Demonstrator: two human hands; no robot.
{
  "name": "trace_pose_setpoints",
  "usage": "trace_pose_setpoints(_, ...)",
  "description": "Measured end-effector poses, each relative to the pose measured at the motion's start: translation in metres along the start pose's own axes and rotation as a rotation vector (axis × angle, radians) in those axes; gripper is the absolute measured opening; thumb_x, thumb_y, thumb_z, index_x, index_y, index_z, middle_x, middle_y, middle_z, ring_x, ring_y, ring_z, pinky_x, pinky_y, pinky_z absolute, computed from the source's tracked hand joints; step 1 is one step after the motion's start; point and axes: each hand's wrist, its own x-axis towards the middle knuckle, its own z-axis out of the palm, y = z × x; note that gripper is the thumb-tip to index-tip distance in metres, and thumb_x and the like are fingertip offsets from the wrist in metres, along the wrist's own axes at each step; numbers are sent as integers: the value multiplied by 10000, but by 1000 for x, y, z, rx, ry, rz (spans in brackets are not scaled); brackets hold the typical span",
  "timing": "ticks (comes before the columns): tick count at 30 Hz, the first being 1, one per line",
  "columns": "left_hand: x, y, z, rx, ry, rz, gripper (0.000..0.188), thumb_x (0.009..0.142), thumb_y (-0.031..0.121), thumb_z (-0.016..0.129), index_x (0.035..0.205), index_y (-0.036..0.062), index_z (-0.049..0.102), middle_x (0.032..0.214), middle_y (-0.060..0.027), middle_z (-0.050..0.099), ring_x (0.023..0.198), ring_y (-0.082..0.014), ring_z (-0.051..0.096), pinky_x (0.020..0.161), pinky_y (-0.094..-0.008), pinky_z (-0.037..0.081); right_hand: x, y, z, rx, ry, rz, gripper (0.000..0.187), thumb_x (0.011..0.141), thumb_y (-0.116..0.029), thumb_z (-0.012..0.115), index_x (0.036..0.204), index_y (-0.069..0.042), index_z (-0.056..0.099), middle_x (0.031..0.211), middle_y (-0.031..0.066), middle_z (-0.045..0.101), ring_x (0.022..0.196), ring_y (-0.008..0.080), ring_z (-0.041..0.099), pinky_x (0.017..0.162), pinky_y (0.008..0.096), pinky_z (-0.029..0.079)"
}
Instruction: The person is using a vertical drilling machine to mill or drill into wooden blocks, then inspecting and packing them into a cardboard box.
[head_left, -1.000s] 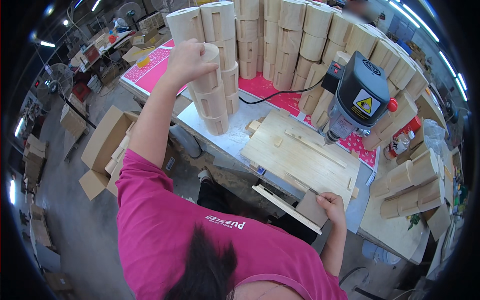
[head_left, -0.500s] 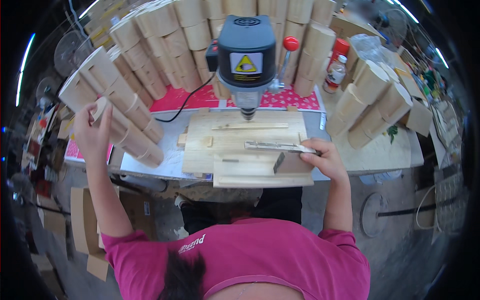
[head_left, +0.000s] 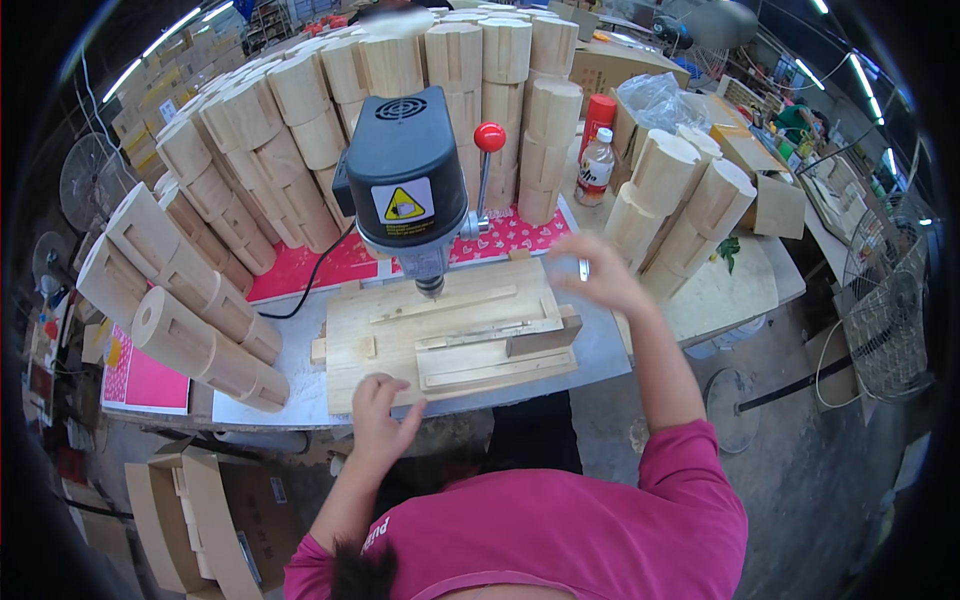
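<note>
My left hand, fingers apart and holding nothing, is at the front edge of a flat wooden board. Blurred by motion, my right hand hovers beyond the board's right end with thumb and fingers apart. Between them shows a small pale strip; I see no grip on it. A long, thin metal tool with a dark flat plate lies on a smaller wooden piece on the board. Above the board stands a drill press, its chuck over a narrow wooden strip.
Notched wooden cylinders stand stacked behind and left of the drill press. More cylinders are at right, near a clear bottle and a red can. A black cord crosses the table. An open carton is below left.
My right hand has let go of the metal tool and moved away past the board's end. My left hand has left the cylinders for the board's front edge. The view has shifted.
</note>
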Motion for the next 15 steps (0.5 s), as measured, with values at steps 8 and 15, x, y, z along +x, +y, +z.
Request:
trace_pose_setpoints(8, -29, 5, -4, -42, -20, -147, 287, 627, 94, 733, 864, 41, 579, 885, -120, 528, 854, -295, 521, 736, -360, 417, 195, 66, -49, -438, 479, 331, 444, 685, -318, 699, 1057, -95, 606, 1079, 190, 538, 1019, 286, 519, 858, 363, 428)
trace_pose_setpoints(15, -41, -3, -30, -12, 67, -196, 260, 631, 59, 723, 847, 27, 582, 877, -127, 527, 828, -286, 528, 722, -351, 431, 214, 111, -26, -387, 451, 400, 632, 698, -322, 708, 1246, -168, 433, 1188, 270, 442, 1122, 418, 432, 927, 451, 402)
